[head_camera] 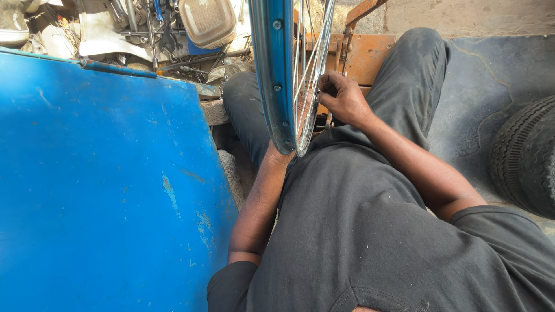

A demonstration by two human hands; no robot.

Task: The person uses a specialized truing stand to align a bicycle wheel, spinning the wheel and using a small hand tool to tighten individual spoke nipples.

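A big blue panel (104, 185) is filling the left of the frame. I am steadying the upright blue wheel rim (273, 75) at top centre; my right hand (344, 99) is pinching its spokes (306, 63), while my left hand's grip is hiding behind the rim.

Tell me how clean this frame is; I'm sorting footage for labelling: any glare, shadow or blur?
Head view: sharp overall; hard sunlight washes out the blue panel; the right hand on the spokes is shaded but readable; the wheel rim hides the left hand.
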